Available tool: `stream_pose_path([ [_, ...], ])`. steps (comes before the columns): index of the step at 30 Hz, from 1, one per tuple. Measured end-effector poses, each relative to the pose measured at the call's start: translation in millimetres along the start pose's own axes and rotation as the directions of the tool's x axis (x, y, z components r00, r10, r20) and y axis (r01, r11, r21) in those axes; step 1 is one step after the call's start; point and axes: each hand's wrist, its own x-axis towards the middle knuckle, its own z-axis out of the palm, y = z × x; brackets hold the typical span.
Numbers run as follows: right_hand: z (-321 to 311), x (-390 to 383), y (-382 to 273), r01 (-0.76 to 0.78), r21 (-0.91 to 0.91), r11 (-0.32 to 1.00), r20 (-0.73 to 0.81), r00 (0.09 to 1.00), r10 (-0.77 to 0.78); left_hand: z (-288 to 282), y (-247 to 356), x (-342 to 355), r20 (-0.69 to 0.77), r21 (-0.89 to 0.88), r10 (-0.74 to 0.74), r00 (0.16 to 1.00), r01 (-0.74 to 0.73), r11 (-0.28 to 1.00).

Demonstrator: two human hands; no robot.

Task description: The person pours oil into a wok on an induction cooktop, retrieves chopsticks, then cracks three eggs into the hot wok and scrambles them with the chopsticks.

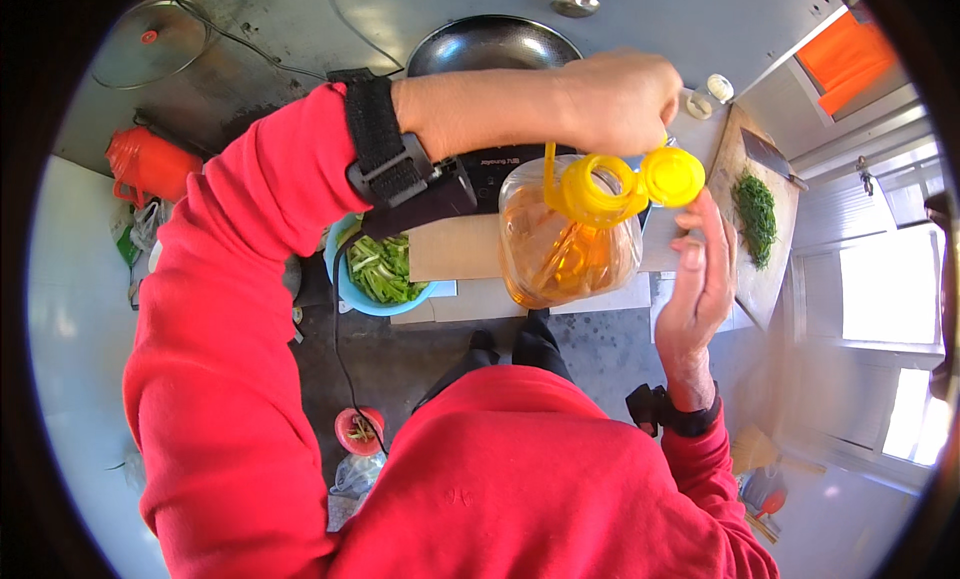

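My left hand (625, 104) is closed around the top of a clear plastic bottle (548, 264) of amber oil, held over the counter with its yellow spout open. The raised yellow lid (672, 176) sits beside the spout. My right hand (700, 269) is at the bottle's right, fingers stretched upward, with a fingertip at or just below the lid. Behind, a black pan (485, 41) rests on a dark cooktop (485, 184), partly hidden by my left arm.
A blue basin (355, 297) of cut greens stands left. A wooden board (770, 289) at right holds chopped herbs (752, 219) and a cleaver (765, 151). A glass lid (140, 54), ladle (576, 4), red container (150, 164) and floor bowl (358, 429) surround me. A black cord (335, 349) hangs down.
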Motion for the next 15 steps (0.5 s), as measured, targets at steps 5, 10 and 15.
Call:
stream_pose_path([
  [5,6.1,13.9,-14.8,0.057,0.022,0.998,0.020,0.998,-0.058,-8.7,-12.1,10.5,0.294,-0.370,-0.080,0.952,0.191,0.909],
  [10,9.2,32.4,-21.9,0.358,-0.110,0.927,0.250,0.913,-0.323,-14.4,-24.4,19.9,0.410,-0.625,-0.064,0.910,0.331,0.707],
  [15,15.8,38.2,-39.2,0.492,-0.392,0.777,0.322,0.865,-0.385,-13.5,-28.4,13.8,0.371,-0.645,-0.047,0.927,0.293,0.706],
])
